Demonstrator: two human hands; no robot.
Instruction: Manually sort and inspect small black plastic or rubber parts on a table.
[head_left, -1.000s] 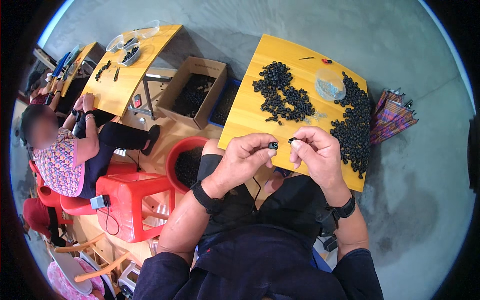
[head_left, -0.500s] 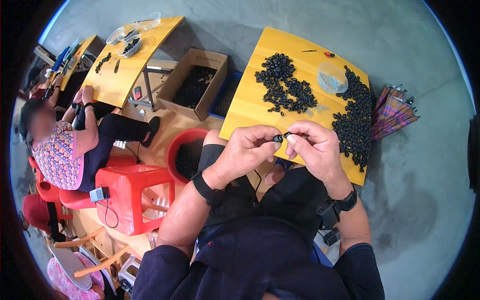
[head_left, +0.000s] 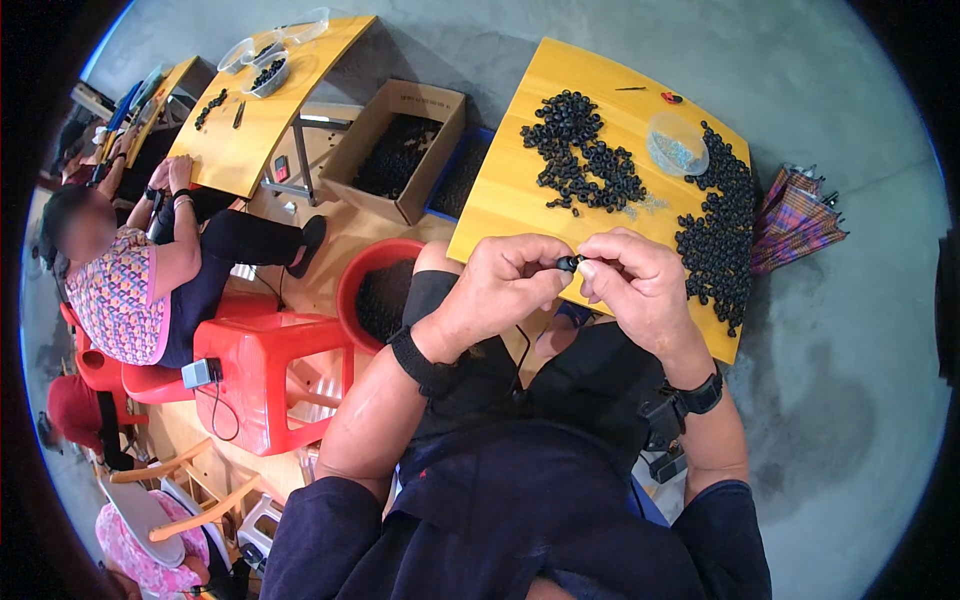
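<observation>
Both hands meet above the near edge of the yellow counter (head_left: 510, 190), left hand (head_left: 505, 290) and right hand (head_left: 635, 290) with fingers pinched on one small black ring (head_left: 568, 263), seemingly mid-fitting, needing a careful steady press next, the loose heap (head_left: 580, 165) lying beyond

Left hand (head_left: 505, 285) and right hand (head_left: 630, 285) meet fingertip to fingertip, both pinched, forearms bent inward

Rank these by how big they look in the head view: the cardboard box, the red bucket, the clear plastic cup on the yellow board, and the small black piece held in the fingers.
1. Cardboard box, largest.
2. Red bucket, partly hidden by the knee, so uncertain.
3. Clear plastic cup.
4. Small black piece, pinched between the left hand and right hand.
</observation>
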